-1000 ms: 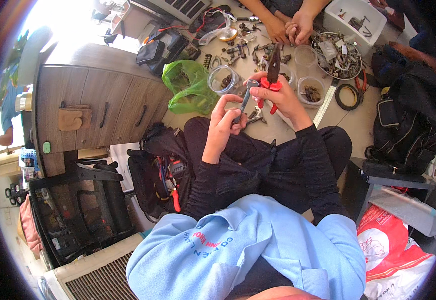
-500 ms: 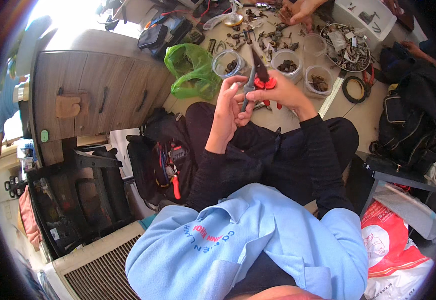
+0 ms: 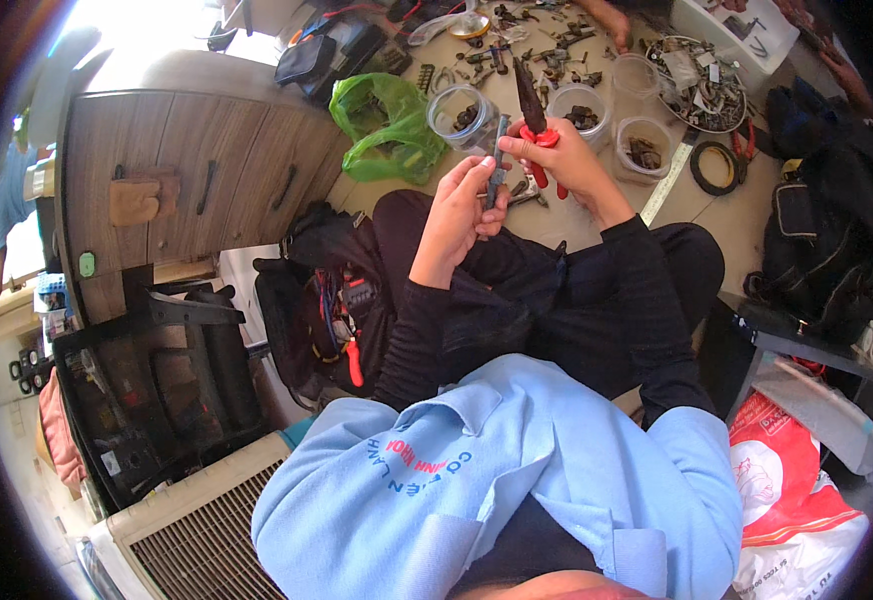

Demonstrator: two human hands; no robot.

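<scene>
My left hand (image 3: 454, 215) pinches a slim grey rod-like part (image 3: 497, 168) between thumb and fingers, holding it nearly upright above my crossed legs. My right hand (image 3: 579, 168) is wrapped around red-handled pliers (image 3: 529, 98) whose long dark jaws point away from me. Its thumb and forefinger reach toward the upper end of the grey part; whether they touch it I cannot tell. Just beyond my hands stand clear plastic tubs, one on the left (image 3: 433, 118) and one on the right (image 3: 622, 160), with small dark pieces inside.
A green plastic bag (image 3: 372, 125) lies left of the tubs. Several small metal parts (image 3: 557, 55) are scattered ahead. At right are a round tray (image 3: 735, 120) heaped with parts, a tape roll (image 3: 697, 178) and a ruler (image 3: 664, 190). Another person's bare limb (image 3: 612, 22) shows at the top.
The pliers have moved right, away from the grey part, and stand apart from it. My left hand keeps the part. The other person's hands have drawn back from the scattered pieces.
</scene>
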